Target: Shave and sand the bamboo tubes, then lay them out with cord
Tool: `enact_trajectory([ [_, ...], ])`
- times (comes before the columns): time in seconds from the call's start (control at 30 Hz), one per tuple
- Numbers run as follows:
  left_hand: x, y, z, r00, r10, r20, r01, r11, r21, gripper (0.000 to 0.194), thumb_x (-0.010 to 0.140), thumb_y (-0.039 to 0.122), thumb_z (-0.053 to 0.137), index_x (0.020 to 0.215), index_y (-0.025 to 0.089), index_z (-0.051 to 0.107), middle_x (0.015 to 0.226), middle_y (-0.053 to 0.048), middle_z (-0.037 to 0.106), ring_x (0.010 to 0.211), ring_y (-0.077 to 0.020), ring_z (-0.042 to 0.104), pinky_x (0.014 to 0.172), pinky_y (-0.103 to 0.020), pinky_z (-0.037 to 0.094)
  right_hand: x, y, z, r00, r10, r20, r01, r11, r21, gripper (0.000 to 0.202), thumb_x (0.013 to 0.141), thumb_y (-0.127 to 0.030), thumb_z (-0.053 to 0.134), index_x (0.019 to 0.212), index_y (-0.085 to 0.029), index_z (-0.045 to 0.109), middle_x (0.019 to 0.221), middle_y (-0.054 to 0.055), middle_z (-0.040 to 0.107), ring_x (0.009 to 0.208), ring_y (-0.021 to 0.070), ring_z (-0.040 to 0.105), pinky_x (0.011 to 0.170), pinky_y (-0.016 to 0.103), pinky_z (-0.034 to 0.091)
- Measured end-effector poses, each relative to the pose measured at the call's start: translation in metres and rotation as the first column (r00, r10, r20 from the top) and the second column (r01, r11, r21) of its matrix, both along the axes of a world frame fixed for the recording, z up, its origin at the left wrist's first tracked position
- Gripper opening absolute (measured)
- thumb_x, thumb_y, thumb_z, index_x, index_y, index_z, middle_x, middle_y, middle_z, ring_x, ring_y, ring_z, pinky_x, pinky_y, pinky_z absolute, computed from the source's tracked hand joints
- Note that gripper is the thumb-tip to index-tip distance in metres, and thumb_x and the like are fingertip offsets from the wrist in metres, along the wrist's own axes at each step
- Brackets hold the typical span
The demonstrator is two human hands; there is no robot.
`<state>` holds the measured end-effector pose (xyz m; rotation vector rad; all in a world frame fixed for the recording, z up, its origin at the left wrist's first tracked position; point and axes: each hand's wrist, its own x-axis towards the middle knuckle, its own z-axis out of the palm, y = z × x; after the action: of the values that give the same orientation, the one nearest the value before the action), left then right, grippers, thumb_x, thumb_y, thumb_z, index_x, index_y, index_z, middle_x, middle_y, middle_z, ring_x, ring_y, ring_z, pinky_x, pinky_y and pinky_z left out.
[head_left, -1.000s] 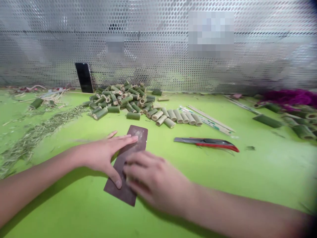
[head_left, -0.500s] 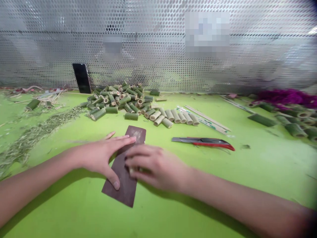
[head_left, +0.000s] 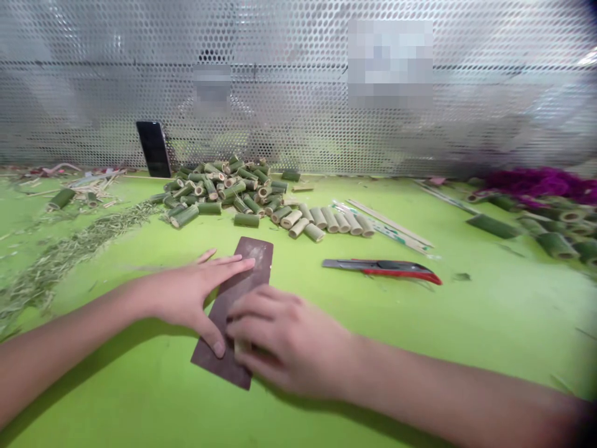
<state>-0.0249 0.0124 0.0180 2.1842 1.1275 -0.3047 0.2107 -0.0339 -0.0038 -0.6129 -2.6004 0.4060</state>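
The sheet (head_left: pixel 241 283) lies at a slant, its far end tipped to the right, its near corners showing past the left hand (head_left: pixel 184 295) and the right hand (head_left: pixel 291 342). Beyond its far edge a strip of green parts it from a heap (head_left: pixel 228 186) of cut bamboo and from some pale tubes (head_left: pixel 331 219); to the right, open green reaches to the knife (head_left: pixel 387 268), which lies with its blade leftward, well apart from the right hand. Nearer, green runs below both forearms to the bottom of the view. The surface (head_left: pixel 153 398) is bright green and ends at the back against a perforated metal panel (head_left: pixel 298 124), where a phone (head_left: pixel 153 149) stands upright. Left of the heap a band of shavings (head_left: pixel 79 246) trails toward the near left; thin sticks (head_left: pixel 394 224) lie slantwise behind the knife; purple fibre (head_left: pixel 543 185) sits at the far right among bamboo. The left hand is spread flat, fingers on the upper sheet and thumb lower down, gripping nothing. The right hand is curled, slightly blurred, its fingers around a small pale piece (head_left: pixel 243 347), mostly hidden, over the sheet and just right of the left thumb.
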Motion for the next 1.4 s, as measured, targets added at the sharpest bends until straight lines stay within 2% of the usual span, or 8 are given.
enact_trajectory([
  [0.1, -0.001, 0.001, 0.0, 1.0, -0.005, -0.004, 0.005, 1.0, 0.02, 0.14, 0.059, 0.073, 0.087, 0.167, 0.042, 0.004, 0.177, -0.002, 0.004, 0.159, -0.0482, -0.005, 0.123, -0.075, 0.018, 0.0, -0.001, 0.002, 0.987, 0.158, -0.008, -0.158, 0.987, 0.031, 0.016, 0.099, -0.023, 0.065, 0.105, -0.014, 0.076, 0.108, 0.007, 0.077, 0.098, 0.0177, 0.068, 0.097, 0.034, 0.058],
  [0.23, -0.004, 0.002, -0.003, 1.0, -0.005, 0.005, 0.005, 1.0, 0.017, 0.143, 0.058, 0.076, 0.087, 0.167, 0.042, 0.0, 0.176, -0.003, 0.001, 0.158, -0.0491, -0.003, 0.123, -0.075, 0.019, 0.002, 0.002, 0.002, 0.992, -0.126, 0.012, 0.126, 0.992, -0.02, 0.011, 0.095, -0.022, 0.07, 0.101, -0.015, 0.076, 0.11, 0.009, 0.075, 0.1, 0.0204, 0.069, 0.098, 0.04, 0.059],
  [0.4, -0.002, 0.001, -0.002, 1.0, -0.005, 0.008, 0.005, 1.0, 0.009, 0.138, 0.06, 0.069, 0.089, 0.167, 0.042, 0.005, 0.177, -0.002, 0.002, 0.158, -0.0483, -0.006, 0.123, -0.076, 0.018, 0.001, -0.001, -0.003, 0.986, 0.163, -0.026, -0.162, 0.986, 0.023, 0.016, 0.099, -0.024, 0.063, 0.109, -0.015, 0.074, 0.122, 0.01, 0.073, 0.108, 0.0197, 0.068, 0.1, 0.035, 0.059],
  [0.57, 0.0, 0.0, 0.001, 1.0, 0.012, -0.007, -0.012, 1.0, -0.011, 0.141, 0.059, 0.069, 0.09, 0.167, 0.041, 0.002, 0.177, -0.002, 0.002, 0.158, -0.0487, -0.006, 0.122, -0.079, 0.016, 0.003, 0.002, -0.003, 0.991, -0.13, -0.017, 0.13, 0.991, -0.031, 0.011, 0.098, -0.023, 0.065, 0.098, -0.015, 0.073, 0.138, 0.014, 0.063, 0.112, 0.0228, 0.069, 0.094, 0.041, 0.063],
  [0.77, -0.002, 0.0, -0.002, 1.0, -0.006, 0.016, 0.006, 1.0, 0.007, 0.133, 0.064, 0.073, 0.085, 0.166, 0.045, 0.004, 0.176, 0.002, 0.001, 0.159, -0.046, -0.006, 0.124, -0.075, 0.018, -0.003, -0.015, -0.003, 0.986, 0.165, -0.015, -0.165, 0.986, 0.011, 0.013, 0.1, -0.021, 0.059, 0.099, -0.016, 0.071, 0.133, 0.011, 0.068, 0.114, 0.0201, 0.067, 0.104, 0.037, 0.058],
  [0.9, -0.001, 0.001, -0.002, 0.998, -0.046, 0.03, 0.045, 0.999, 0.029, 0.142, 0.058, 0.071, 0.089, 0.167, 0.039, 0.005, 0.176, -0.002, 0.006, 0.159, -0.0457, -0.004, 0.128, -0.07, 0.01, -0.005, -0.005, -0.005, 0.997, 0.005, -0.071, -0.008, 0.999, -0.039, 0.008, 0.098, -0.021, 0.064, 0.1, -0.016, 0.071, 0.13, 0.012, 0.067, 0.115, 0.0216, 0.067, 0.102, 0.038, 0.059],
  [1.03, -0.001, 0.001, 0.0, 0.999, -0.041, 0.023, 0.04, 0.998, 0.038, 0.138, 0.061, 0.072, 0.087, 0.168, 0.037, 0.007, 0.176, -0.003, 0.006, 0.159, -0.0472, -0.005, 0.127, -0.071, 0.01, -0.006, -0.001, -0.006, 0.994, 0.094, -0.053, -0.095, 0.995, -0.021, 0.011, 0.1, -0.022, 0.061, 0.1, -0.016, 0.07, 0.128, 0.012, 0.068, 0.115, 0.0221, 0.068, 0.107, 0.039, 0.056],
  [1.4, 0.001, 0.0, 0.003, 1.0, -0.025, 0.014, 0.025, 0.999, 0.032, 0.142, 0.057, 0.077, 0.087, 0.168, 0.035, 0.008, 0.177, -0.006, 0.007, 0.159, -0.0487, -0.003, 0.128, -0.069, 0.01, -0.001, -0.004, 0.001, 0.999, 0.042, 0.028, -0.041, 0.999, -0.034, 0.01, 0.099, -0.023, 0.062, 0.096, -0.017, 0.069, 0.125, 0.013, 0.071, 0.11, 0.024, 0.069, 0.098, 0.04, 0.058],
])
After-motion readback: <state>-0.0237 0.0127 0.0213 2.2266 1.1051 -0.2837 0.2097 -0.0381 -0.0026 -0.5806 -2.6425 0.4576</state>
